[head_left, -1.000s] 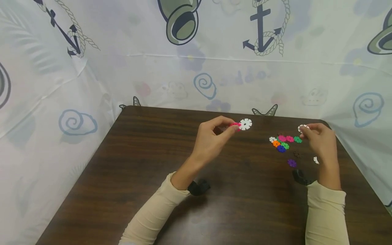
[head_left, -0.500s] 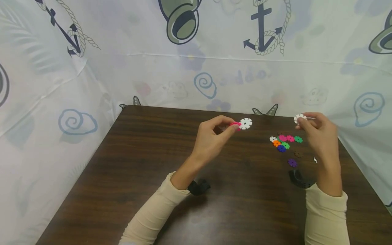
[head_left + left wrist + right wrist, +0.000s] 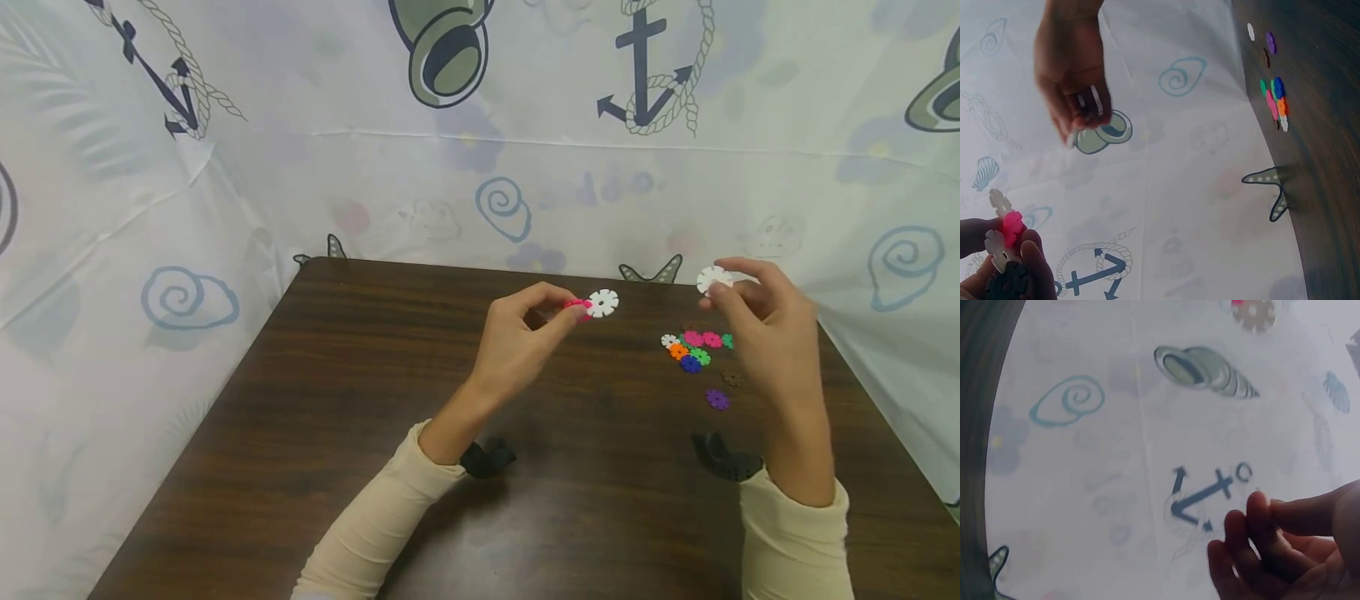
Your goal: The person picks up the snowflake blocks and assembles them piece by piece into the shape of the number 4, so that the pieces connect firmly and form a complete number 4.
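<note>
My left hand (image 3: pixel 517 342) pinches a small chain of joined snowflake discs above the table. A white snowflake disc (image 3: pixel 603 303) sticks out past the fingertips, beside a pink snowflake disc (image 3: pixel 1012 226). The left wrist view also shows a dark snowflake disc (image 3: pixel 1007 280) at the near end of the chain. To the right, my right hand (image 3: pixel 783 342) holds another white snowflake disc (image 3: pixel 713 280) between thumb and fingers, apart from the chain. In the left wrist view a white strip (image 3: pixel 1097 100) shows between the right hand's fingers.
Several coloured snowflake discs (image 3: pixel 691 363) lie clustered on the dark wooden table (image 3: pixel 585 492), left of the right wrist. A purple disc (image 3: pixel 717 400) and a brown disc (image 3: pixel 732 378) lie nearer. Behind the table hangs a printed white cloth (image 3: pixel 360 167).
My right hand has risen and moved left with its white disc, toward the left hand. Its forearm now covers a white disc on the table. The left hand has stayed in place.
</note>
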### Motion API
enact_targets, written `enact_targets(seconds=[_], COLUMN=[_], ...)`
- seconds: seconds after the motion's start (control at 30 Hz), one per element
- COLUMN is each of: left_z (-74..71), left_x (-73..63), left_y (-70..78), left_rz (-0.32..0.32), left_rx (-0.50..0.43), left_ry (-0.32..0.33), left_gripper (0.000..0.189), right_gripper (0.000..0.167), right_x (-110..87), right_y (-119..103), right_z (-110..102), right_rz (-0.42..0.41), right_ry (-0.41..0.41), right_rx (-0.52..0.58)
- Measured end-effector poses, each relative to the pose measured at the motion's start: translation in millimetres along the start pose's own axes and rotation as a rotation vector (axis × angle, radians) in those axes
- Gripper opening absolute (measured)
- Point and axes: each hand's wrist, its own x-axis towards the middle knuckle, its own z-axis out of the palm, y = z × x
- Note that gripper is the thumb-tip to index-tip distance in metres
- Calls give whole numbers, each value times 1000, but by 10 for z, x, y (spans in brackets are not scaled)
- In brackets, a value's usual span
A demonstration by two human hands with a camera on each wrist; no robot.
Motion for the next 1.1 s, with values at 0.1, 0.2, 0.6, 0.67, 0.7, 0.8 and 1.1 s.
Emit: enact_targets(seconds=[0.1, 0.2, 0.6, 0.67, 0.7, 0.8, 1.1], left_z=[0, -2, -16, -13, -12, -8, -9], left_x=[2, 2, -16, -16, -16, -14, -12], left_y=[6, 13, 12, 14, 14, 18, 26], left_rz=[0, -4, 7, 5, 5, 3, 1], left_rx=[-3, -5, -11, -14, -17, -20, -16], left_ry=[1, 2, -10, -11, -11, -15, -25], left_gripper=[6, 7, 9, 9, 9, 9, 9], right_gripper=[32, 30, 30, 31, 31, 32, 34], right_x=[-34, -71, -177, -199, -208, -228, -245], right_y=[-88, -154, -291, -309, -313, -331, -356], right_z=[53, 103, 324, 348, 358, 392, 490], right_rz=[-72, -139, -404, -413, -414, -427, -478], right_ry=[38, 73, 116, 96, 88, 69, 38], right_rx=[34, 42, 122, 115, 109, 107, 103])
